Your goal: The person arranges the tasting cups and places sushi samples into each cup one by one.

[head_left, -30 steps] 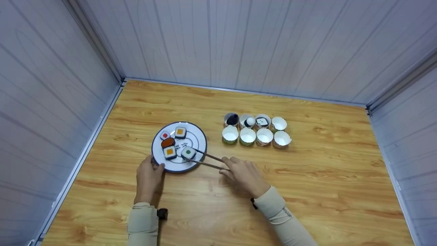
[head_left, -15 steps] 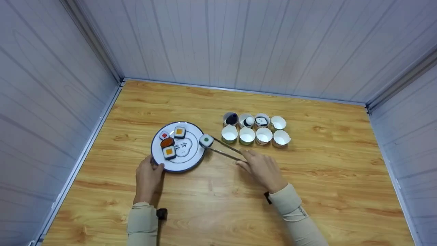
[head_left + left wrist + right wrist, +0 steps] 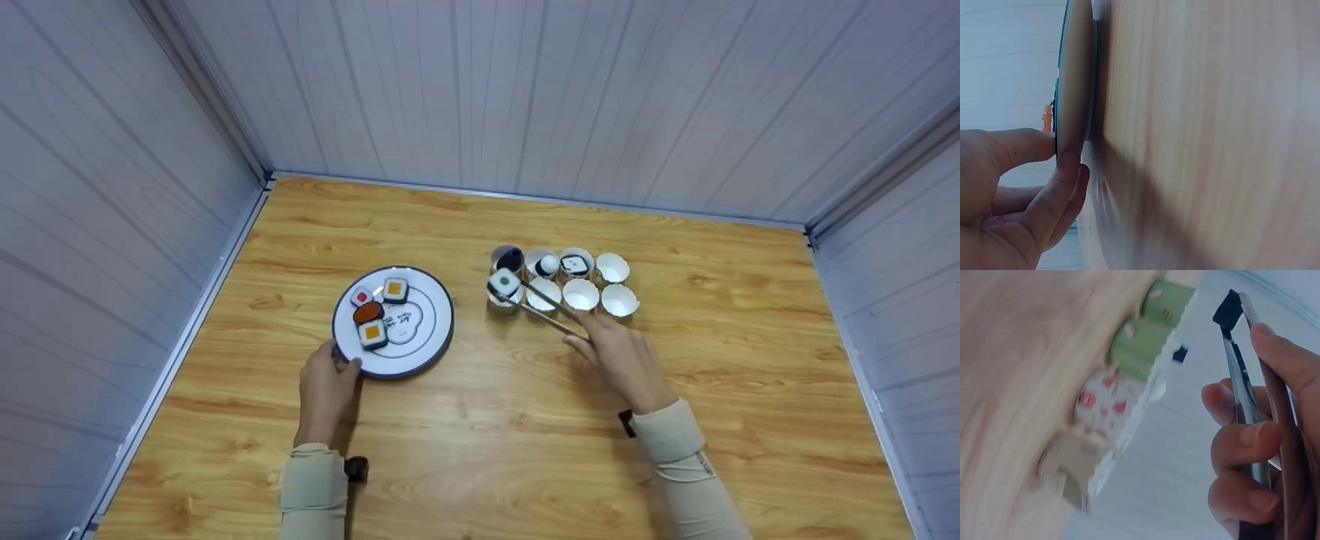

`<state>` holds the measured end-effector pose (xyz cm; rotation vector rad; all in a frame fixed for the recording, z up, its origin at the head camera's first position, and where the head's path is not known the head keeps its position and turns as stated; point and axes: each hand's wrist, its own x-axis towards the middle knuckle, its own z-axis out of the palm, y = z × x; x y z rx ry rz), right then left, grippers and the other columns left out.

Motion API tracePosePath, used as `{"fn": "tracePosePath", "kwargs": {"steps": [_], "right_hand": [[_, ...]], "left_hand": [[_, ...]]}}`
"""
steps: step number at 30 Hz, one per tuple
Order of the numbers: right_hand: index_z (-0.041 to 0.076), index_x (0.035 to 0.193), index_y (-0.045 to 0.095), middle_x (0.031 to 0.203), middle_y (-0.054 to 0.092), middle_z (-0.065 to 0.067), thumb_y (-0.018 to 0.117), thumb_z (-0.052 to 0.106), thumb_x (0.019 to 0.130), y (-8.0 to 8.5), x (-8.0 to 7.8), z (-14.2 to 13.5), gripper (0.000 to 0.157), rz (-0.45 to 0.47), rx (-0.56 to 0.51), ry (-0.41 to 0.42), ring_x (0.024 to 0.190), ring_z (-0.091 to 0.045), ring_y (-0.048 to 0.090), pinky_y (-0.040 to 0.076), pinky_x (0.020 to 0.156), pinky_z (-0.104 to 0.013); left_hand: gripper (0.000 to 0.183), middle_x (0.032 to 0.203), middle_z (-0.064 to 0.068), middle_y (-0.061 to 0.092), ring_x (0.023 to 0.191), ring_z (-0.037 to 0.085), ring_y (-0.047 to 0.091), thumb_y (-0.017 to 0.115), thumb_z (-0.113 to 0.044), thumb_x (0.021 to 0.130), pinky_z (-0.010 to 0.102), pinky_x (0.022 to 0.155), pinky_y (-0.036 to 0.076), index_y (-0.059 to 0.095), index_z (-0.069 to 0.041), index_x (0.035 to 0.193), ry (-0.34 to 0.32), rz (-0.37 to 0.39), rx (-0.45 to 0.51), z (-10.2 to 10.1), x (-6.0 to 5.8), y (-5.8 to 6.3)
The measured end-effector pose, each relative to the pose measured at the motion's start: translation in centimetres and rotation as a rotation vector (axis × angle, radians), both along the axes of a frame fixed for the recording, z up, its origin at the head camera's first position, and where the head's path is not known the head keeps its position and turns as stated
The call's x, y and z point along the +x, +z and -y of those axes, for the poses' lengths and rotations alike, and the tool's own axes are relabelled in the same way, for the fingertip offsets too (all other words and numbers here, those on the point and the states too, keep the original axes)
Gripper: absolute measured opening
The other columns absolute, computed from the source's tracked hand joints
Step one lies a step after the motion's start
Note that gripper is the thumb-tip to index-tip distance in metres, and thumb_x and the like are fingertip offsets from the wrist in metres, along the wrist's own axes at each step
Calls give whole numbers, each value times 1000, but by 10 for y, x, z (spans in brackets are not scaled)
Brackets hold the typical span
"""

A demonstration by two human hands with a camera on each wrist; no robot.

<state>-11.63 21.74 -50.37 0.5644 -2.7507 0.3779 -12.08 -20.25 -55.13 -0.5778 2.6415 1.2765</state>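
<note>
My left hand pinches the near left rim of a white plate with a blue edge, thumb on top and fingers beneath. On the plate lie two sushi pieces with orange centres, one with a red centre and an orange roe-topped one. Metal tongs are gripped in my right hand. Between their tips sits a square sushi roll with a green centre, held over the front-left paper cup. In the right wrist view the roll shows its dark side.
Paper cups stand in two rows of several each. Three back cups hold a dark piece, a dark piece with a white ball and a black-and-white piece. Panel walls enclose the wooden table.
My right hand has carried the green-centred sushi roll in the tongs from the plate rightward and away to the cups. The left hand and plate have stayed in place.
</note>
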Motion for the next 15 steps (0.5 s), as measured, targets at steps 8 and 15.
{"fn": "tracePosePath", "kwargs": {"steps": [8, 15], "right_hand": [[10, 125, 66, 75, 61, -5, 69, 36, 95, 9, -4, -32, 39, -7, 19, -70, 44, -18, 42, 33, 36, -34], [7, 127, 66, 89, 69, -13, 70, 36, 94, 11, -5, -55, 44, 13, -2, -137, 48, -25, 54, 39, 36, -39]], "left_hand": [[54, 117, 16, 58, 96, 25, 58, 60, -9, 100, 35, 78, 53, 39, 3, 149, 28, 31, -3, -1, -3, 1], [55, 119, 20, 57, 100, 28, 56, 61, -9, 99, 38, 82, 52, 40, 6, 147, 1, -3, -18, 0, -1, -1]]}}
